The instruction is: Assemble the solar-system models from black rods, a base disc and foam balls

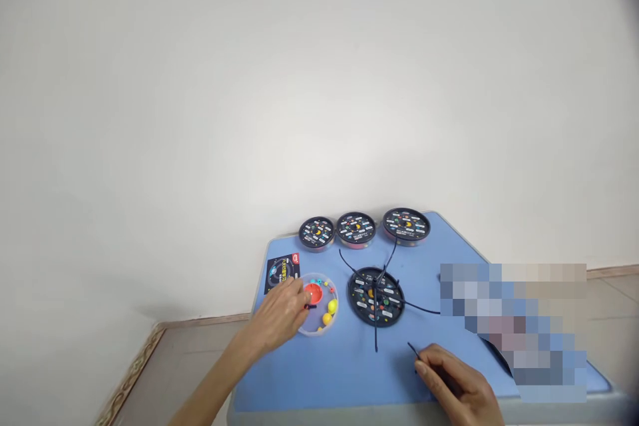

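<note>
Over a round clear tray (319, 333) at the left of the table, my left hand (284, 309) has its fingers closed in a pinch. A short black piece (311, 307) sticks out at its fingertips. Inside the tray lie a red half-shell (314, 293), yellow balls (332, 307) and small coloured beads. My right hand (454, 383), near the front edge, pinches a thin black rod (413, 349) whose tip points up and left. Between the hands sits a black round base (357, 303) with several curved black arms (422, 308) spreading from its central post.
Three round black-lidded boxes (317, 233) stand along the back of the blue table (309, 379), against the wall. A black printed card (272, 279) lies at the left, partly behind my left hand. The right side is blurred by pixelation, with a dark edge showing.
</note>
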